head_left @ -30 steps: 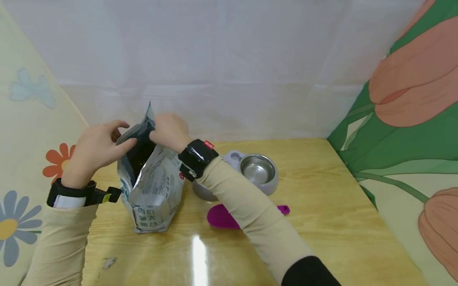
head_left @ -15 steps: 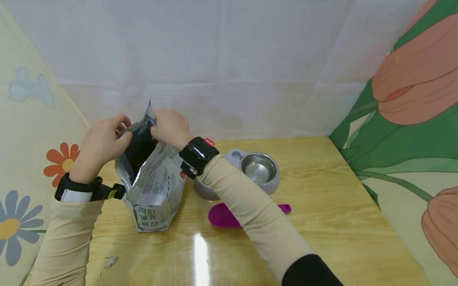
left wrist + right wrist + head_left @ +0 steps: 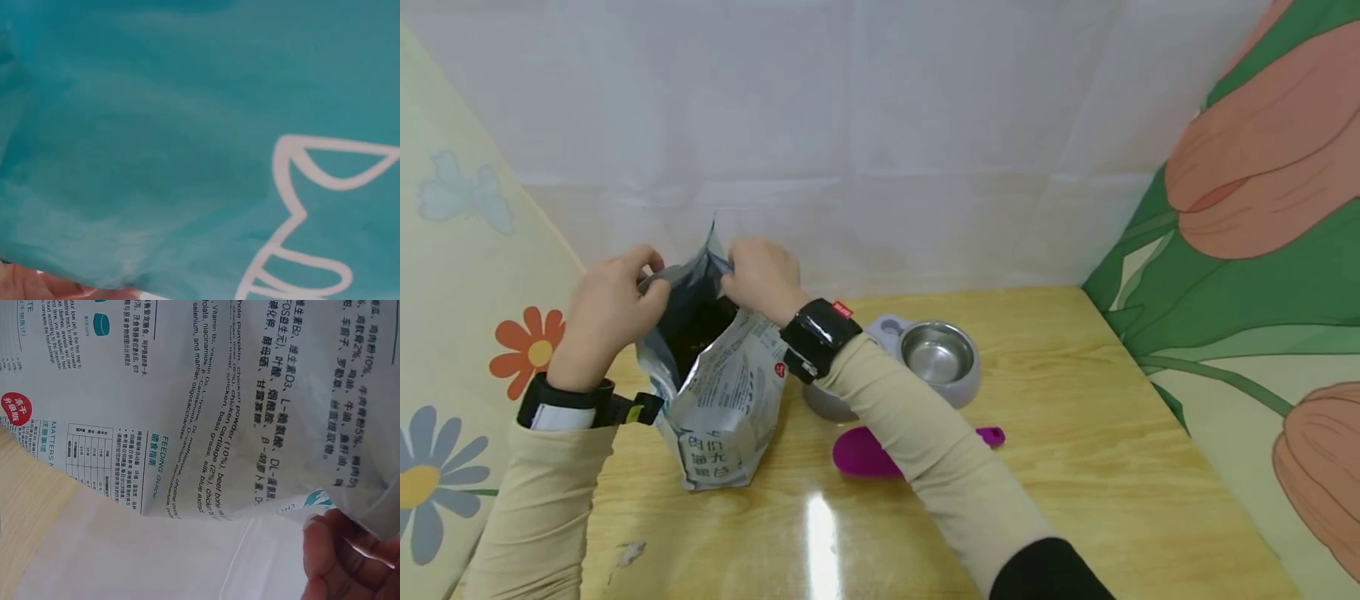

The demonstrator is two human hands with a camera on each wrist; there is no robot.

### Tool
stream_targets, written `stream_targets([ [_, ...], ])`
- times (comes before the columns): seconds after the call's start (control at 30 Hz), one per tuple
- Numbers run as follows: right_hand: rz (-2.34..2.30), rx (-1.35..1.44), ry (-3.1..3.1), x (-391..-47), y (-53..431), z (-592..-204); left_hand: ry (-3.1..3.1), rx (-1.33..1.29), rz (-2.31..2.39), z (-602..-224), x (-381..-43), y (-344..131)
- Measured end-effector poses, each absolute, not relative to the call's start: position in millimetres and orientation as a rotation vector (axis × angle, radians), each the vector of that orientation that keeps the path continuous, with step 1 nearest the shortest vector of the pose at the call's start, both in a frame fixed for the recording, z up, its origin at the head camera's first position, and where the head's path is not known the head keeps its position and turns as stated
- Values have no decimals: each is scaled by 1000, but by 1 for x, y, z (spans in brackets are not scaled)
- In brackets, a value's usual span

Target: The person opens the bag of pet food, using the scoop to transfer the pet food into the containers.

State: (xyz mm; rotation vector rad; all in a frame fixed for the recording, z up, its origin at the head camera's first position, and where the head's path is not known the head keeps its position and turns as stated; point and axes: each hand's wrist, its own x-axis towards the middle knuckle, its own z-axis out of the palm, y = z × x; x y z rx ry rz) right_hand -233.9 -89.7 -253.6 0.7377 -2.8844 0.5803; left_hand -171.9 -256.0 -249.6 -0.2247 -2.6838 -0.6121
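A silver pet food bag (image 3: 730, 400) stands upright on the table, its mouth wide and dark inside, with some contents faintly showing. My left hand (image 3: 612, 304) pinches the left edge of the mouth between thumb and fingers. At the opposite edge, my right hand (image 3: 765, 279) grips the rim with curled fingers. The left wrist view is filled by the bag's teal face (image 3: 187, 156), with a bit of the hand at the lower left. Printed text covers the bag's pale back (image 3: 169, 394) in the right wrist view, where the right fingers (image 3: 322, 553) hold its edge.
Behind the right forearm sits a grey double pet bowl (image 3: 962, 392) with a steel dish (image 3: 936, 354). A purple scoop (image 3: 861, 454) lies on the wooden table (image 3: 1075, 467), partly hidden by the right sleeve. A white sheet (image 3: 887, 125) hangs behind the table.
The bag's mouth has spread wider, and more of its dark inside shows. My left hand has shifted slightly along the rim; my right hand has edged a little to the right.
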Motion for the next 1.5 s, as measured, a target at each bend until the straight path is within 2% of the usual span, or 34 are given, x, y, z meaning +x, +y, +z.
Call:
stream_targets([
  [1.5, 557, 770, -2867, -240, -67, -267, -2574, 7, -581, -252, -165, -281],
])
